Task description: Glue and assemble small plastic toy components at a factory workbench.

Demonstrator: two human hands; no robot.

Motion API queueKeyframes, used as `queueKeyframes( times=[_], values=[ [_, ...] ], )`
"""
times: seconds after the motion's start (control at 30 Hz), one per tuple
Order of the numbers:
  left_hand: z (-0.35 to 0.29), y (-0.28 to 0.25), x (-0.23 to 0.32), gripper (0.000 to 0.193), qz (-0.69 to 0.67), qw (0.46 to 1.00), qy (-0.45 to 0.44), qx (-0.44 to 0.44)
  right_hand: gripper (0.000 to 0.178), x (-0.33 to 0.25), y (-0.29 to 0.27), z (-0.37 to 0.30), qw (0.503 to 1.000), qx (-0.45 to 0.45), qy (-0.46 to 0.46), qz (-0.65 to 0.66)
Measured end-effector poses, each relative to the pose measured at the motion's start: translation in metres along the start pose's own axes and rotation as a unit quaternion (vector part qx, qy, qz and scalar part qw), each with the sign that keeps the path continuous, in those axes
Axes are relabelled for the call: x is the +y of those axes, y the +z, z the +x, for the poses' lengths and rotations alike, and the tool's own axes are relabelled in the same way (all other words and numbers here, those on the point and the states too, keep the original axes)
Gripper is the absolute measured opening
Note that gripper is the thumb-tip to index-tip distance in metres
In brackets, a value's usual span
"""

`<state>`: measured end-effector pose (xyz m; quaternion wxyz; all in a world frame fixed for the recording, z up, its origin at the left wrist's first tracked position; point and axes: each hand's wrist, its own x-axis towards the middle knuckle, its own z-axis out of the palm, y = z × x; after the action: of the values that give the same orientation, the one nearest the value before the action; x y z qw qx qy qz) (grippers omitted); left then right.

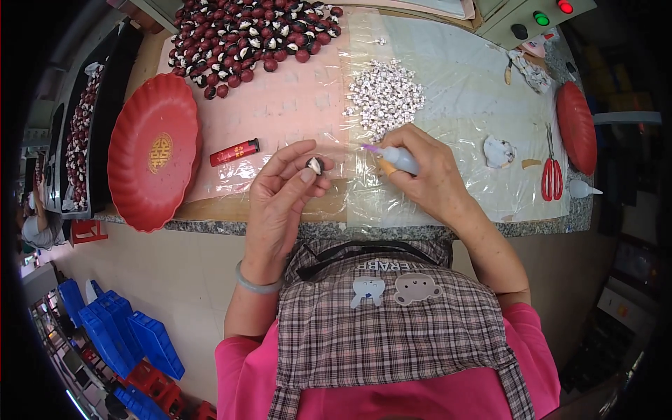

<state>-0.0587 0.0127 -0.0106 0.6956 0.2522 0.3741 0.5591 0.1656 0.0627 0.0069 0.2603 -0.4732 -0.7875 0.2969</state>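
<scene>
Between thumb and fingers, my left hand [276,192] pinches a small round black piece [315,166] with a white segmented part, like a miniature mangosteen. Just to its right, my right hand [437,171] is closed around a small translucent squeeze bottle [400,160]. The bottle's purple nozzle points left toward the piece, apart from it. A tan covering shows on one right fingertip. Beyond my right hand lies a heap of small white pieces [386,94] with dark specks. At the far left, dark red balls [255,42] with black and white parts are piled up.
A red scalloped tray [126,168] stands left, beside a red lighter [234,152]. On the right are red-handled scissors [552,178], a white crumpled lump [499,152], another small bottle [582,189] and a red dish [577,129]. A control box [535,21] stands at the back.
</scene>
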Motion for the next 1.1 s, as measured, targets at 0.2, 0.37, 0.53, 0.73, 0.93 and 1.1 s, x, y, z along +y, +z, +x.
queueKeyframes(
  times=[0.2,0.37,0.53,0.73,0.93,1.1],
  values=[
    [0.0,0.013,-0.01,0.027,0.043,0.998,-0.022,-0.034,0.013,-0.02,-0.012,-0.004,0.945,-0.044,0.137,0.294],
    [0.0,0.022,-0.014,0.026,0.053,0.998,-0.034,-0.022,0.014,-0.02,-0.007,-0.01,0.919,-0.056,0.149,0.36],
    [-0.001,0.022,-0.02,0.026,0.113,0.993,-0.019,-0.037,0.011,-0.018,-0.003,-0.013,0.933,-0.048,0.147,0.325],
    [-0.002,0.023,-0.024,0.025,0.138,0.99,-0.005,-0.041,0.01,-0.011,0.005,-0.017,0.965,-0.023,0.087,0.246],
    [-0.001,0.027,-0.023,0.023,0.163,0.984,0.053,-0.049,0.008,-0.01,0.015,-0.022,0.969,0.009,0.053,0.243],
    [0.002,0.027,-0.021,0.022,0.183,0.979,0.064,-0.056,0.015,-0.009,0.018,-0.016,0.976,0.046,-0.006,0.211]
  ],
)
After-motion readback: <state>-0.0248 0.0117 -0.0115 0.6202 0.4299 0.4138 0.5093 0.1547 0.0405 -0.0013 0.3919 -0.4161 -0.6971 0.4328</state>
